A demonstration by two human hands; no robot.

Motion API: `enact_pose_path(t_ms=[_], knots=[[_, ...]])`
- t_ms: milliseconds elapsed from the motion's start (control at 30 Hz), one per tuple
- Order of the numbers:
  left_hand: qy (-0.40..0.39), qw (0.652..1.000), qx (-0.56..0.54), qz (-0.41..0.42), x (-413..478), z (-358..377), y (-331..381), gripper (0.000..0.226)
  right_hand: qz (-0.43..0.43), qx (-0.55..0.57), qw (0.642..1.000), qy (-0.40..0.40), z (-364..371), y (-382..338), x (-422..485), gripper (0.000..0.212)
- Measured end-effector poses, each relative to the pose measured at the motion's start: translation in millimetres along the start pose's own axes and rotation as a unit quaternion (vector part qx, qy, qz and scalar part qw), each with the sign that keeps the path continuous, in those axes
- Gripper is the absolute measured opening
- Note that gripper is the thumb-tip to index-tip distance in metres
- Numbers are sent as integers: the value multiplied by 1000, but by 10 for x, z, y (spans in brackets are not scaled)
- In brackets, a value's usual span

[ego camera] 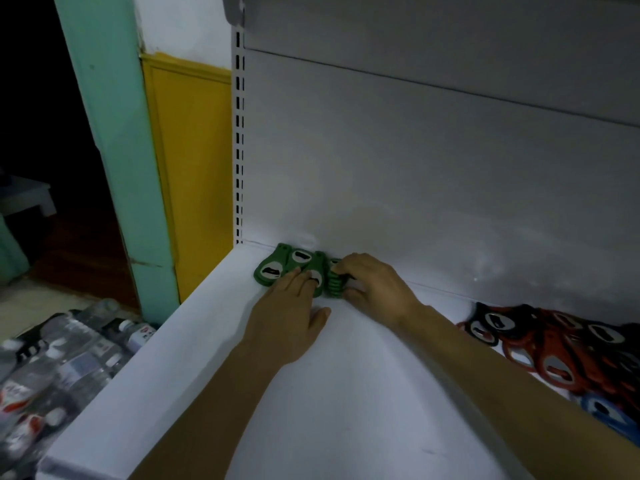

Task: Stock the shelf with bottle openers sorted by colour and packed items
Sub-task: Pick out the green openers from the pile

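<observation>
The green openers (277,268) sit in the back left corner of the shelf (311,393). My left hand (291,306), fingers straight, presses the flat ones. My right hand (374,282) curls round a stack (335,284) on edge beside them. The mixed pile (540,344) at right looks unsorted.

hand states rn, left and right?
Left hand: open, fingers resting on the flat green bottle openers.
Right hand: gripping the upright stack of green bottle openers.

My white shelf (346,393) bears green bottle openers (277,268) in its back left corner; a heap of red and black openers (540,344) lies well apart at the right; a blue opener (609,414) beside it.
</observation>
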State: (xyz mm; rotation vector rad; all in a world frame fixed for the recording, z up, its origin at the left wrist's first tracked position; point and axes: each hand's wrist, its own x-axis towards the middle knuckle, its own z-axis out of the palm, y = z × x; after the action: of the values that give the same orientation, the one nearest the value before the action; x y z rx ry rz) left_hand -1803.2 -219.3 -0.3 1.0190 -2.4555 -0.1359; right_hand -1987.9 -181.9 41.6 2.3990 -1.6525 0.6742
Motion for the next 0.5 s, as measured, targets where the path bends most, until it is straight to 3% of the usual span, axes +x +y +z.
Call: enact_pose_path(t_ms=[200,267,367,433,500], knots=[[6,1000,-4,10,-4,-11,-23,58,-2,21,998,-52,-44,52,42,32],[12,1000,-6,13,-10,-14,-17,57,20,41,999,3,-16,43,-49,34],[11,1000,13,10,-11,-16,-19,56,121,46,986,102,19,26,-219,25],[2,999,38,6,-1,-21,-20,56,188,23,980,59,63,47,-263,19],[-9,999,53,0,3,-30,-22,56,204,18,979,-16,150,37,-234,18]])
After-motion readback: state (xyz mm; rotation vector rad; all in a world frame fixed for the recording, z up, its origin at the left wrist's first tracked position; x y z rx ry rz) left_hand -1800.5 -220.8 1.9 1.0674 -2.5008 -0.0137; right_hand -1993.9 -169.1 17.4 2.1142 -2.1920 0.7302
